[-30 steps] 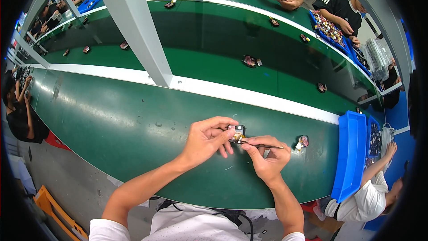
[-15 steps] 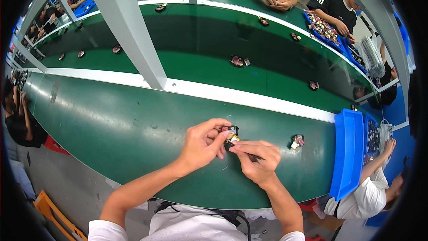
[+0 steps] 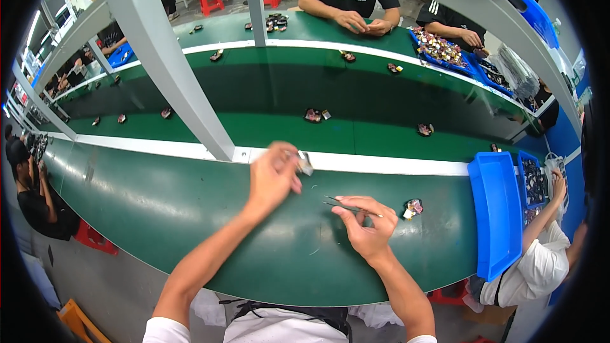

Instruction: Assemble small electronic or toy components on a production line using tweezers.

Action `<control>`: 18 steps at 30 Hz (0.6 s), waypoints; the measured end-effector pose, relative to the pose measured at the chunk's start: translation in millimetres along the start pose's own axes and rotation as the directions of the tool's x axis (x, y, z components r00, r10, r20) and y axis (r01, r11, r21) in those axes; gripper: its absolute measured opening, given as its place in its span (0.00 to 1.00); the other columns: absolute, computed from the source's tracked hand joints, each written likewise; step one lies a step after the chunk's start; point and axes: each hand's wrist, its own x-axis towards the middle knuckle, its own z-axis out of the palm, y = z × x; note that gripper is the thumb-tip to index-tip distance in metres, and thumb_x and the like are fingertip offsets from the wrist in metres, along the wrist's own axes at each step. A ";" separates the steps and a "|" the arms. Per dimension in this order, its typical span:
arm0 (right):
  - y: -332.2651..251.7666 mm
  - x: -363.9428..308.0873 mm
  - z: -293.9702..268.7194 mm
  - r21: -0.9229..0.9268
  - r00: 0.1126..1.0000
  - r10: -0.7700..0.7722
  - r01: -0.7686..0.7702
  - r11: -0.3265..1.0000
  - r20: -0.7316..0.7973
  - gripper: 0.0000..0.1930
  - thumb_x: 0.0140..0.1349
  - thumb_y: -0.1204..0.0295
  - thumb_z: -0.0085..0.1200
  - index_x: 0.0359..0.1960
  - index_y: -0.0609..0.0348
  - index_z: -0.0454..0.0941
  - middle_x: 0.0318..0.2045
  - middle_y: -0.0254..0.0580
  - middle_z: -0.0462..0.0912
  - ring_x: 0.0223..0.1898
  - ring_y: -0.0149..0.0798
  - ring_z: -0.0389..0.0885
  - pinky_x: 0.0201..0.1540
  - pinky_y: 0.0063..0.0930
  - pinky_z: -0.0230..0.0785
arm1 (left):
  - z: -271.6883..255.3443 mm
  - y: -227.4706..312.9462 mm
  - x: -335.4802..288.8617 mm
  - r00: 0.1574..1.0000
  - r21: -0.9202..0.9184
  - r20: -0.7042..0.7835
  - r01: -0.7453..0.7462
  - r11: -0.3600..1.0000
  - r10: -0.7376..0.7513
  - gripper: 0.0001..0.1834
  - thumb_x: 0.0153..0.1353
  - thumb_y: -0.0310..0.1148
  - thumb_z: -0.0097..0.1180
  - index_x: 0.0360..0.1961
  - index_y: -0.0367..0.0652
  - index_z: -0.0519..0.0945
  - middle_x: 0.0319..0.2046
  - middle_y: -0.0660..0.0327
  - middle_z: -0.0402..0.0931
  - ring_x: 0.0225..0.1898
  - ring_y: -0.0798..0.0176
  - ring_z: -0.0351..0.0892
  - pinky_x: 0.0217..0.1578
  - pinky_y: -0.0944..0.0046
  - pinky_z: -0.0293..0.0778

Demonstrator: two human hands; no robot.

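Observation:
My left hand (image 3: 267,181) is raised by the white rail, blurred by motion. At its fingertips is a small dark electronic assembly (image 3: 305,164) with a pale patch, also smeared, pinched between thumb and fingers as far as I can see. Lower and to the right, my right hand (image 3: 368,227) grips a pair of thin tweezers (image 3: 335,202), whose tips are apart and point left with nothing between them. Right of that hand, another small assembly (image 3: 412,209), with pink, black and white-yellow parts, lies on the green worktable (image 3: 210,228).
Beyond the white rail (image 3: 375,163), a green conveyor belt (image 3: 248,92) carries several scattered assemblies. A grey post (image 3: 168,57) rises left of my hands. A long blue tray (image 3: 494,216) stands at the right, near a co-worker in white (image 3: 534,263). Other people sit across the belt.
My left hand has moved up and away toward the rail with the assembly, parting from my right hand. The right hand stays nearly in place, its tweezers now fully visible. The view has tilted upward.

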 end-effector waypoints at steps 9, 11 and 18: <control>9.1 -2.1 -0.4 -0.036 0.999 -0.040 0.040 0.999 0.000 0.11 0.49 0.78 0.74 0.33 0.59 0.84 0.34 0.40 0.90 0.11 0.22 0.65 0.17 0.18 0.58 | -36.8 -19.3 115.2 0.716 0.870 -0.330 -0.022 0.492 0.615 0.09 0.64 0.27 0.56 0.42 0.34 0.81 0.37 0.48 0.79 0.30 0.47 0.84 0.33 0.51 0.80; 8.8 -3.5 -0.3 -0.045 0.999 -0.049 0.049 0.998 0.002 0.11 0.48 0.78 0.74 0.33 0.59 0.85 0.34 0.40 0.90 0.11 0.22 0.64 0.17 0.18 0.59 | -21.0 -16.2 121.3 0.738 0.833 -0.279 -0.133 0.538 0.615 0.08 0.64 0.28 0.57 0.41 0.36 0.82 0.37 0.49 0.80 0.34 0.45 0.84 0.37 0.50 0.78; 0.1 -7.0 9.8 -0.044 0.996 -0.077 0.079 0.996 0.035 0.09 0.49 0.76 0.74 0.31 0.57 0.85 0.31 0.38 0.89 0.12 0.27 0.69 0.19 0.21 0.64 | -6.8 -50.1 162.0 0.959 0.619 -0.056 -0.186 0.763 0.279 0.13 0.57 0.32 0.67 0.33 0.30 0.83 0.22 0.56 0.81 0.15 0.67 0.78 0.13 0.67 0.75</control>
